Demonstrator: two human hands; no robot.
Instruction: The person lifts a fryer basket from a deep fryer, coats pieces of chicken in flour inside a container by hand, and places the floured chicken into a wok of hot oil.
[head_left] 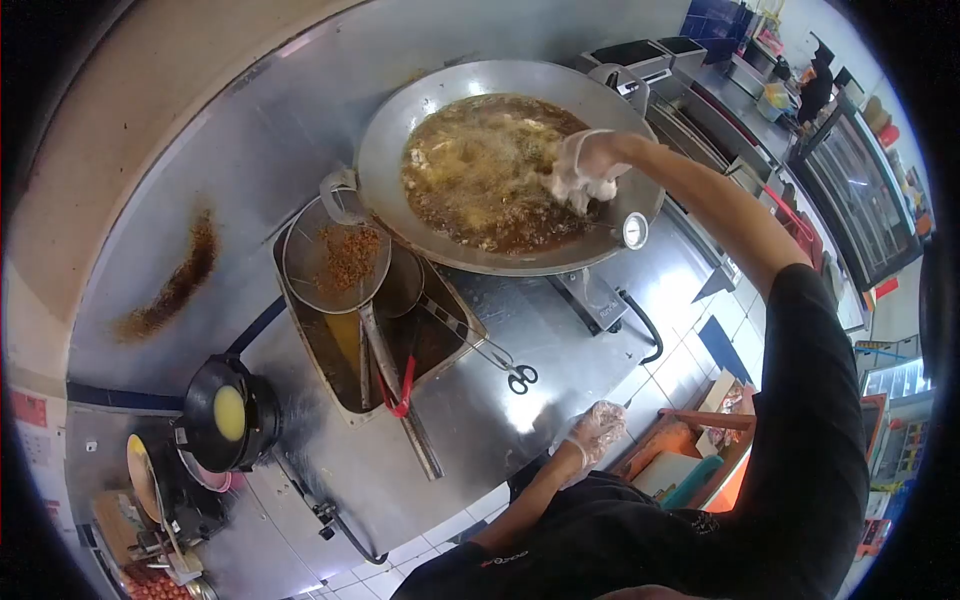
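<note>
Over the right side of a large wok [390, 110], my right hand [590, 165] in a clear plastic glove is closed on a pale, floury piece of food [578, 196]. Bubbling brown oil [480, 170] with pale pieces in it fills the wok. A dial thermometer [634, 231] sits at the wok's rim, just below that hand. My left hand [600, 425], also gloved, is near my body at the counter's front edge, its fingers curled; whether anything is in them is hidden.
A strainer [338, 262] with brown crumbs rests on a rectangular tray [340, 385] left of the wok. Scissors [521, 379] lie on the steel counter [470, 420]. A black pan [225, 412] with something yellow stands at the left. Orange crates [660, 440] are below right.
</note>
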